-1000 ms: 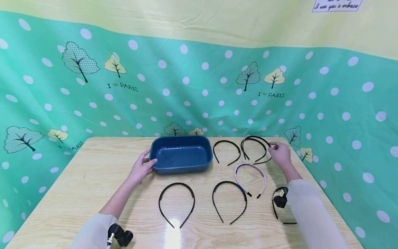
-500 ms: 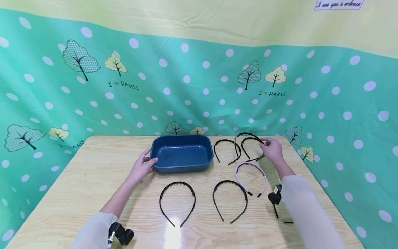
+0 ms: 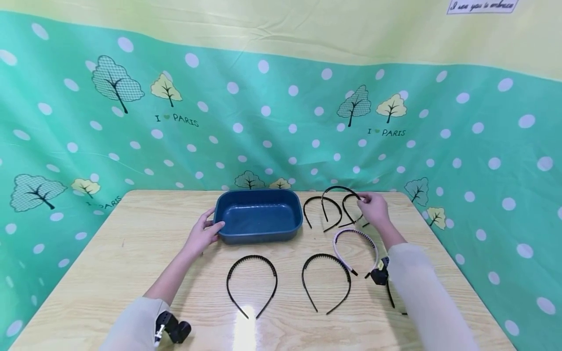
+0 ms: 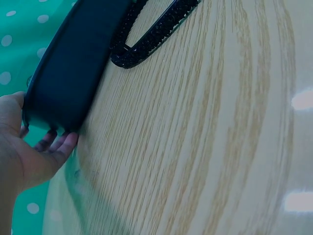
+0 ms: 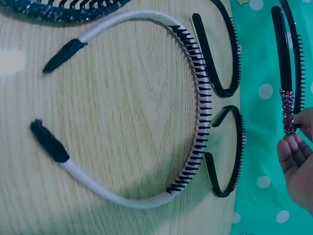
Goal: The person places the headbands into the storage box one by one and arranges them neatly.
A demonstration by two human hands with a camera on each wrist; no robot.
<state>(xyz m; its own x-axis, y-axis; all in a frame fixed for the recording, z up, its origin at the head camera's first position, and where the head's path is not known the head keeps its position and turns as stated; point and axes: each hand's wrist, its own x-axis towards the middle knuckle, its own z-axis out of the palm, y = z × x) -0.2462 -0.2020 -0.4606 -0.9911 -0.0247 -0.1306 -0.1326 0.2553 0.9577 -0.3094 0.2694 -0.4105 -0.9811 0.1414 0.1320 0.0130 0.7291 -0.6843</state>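
My left hand (image 3: 203,236) grips the left end of a blue rectangular basin (image 3: 259,238), thumb over the rim and fingers outside; the left wrist view shows the basin's dark side wall (image 4: 68,68). To the basin's right, my right hand (image 3: 373,207) pinches a black headband (image 3: 340,187) by one side, raised above the table. Sparkly pink stones (image 5: 287,112) cover part of this headband near the fingertips. Beneath and beside it lie a toothed black headband (image 3: 322,197) and another black headband (image 3: 344,204), partly hidden by the hand. A pale lilac headband (image 3: 353,230) lies nearer me.
Two black toothed headbands (image 3: 252,257) lie along the front of the wooden table (image 3: 131,253). My right sleeve (image 3: 426,287) covers most of another dark headband (image 3: 390,295). A green dotted curtain (image 3: 263,131) hangs behind and at the right.
My right hand has lifted the black headband off the spot by the far-right headband and carried it left toward the basin. My left hand stays on the basin.
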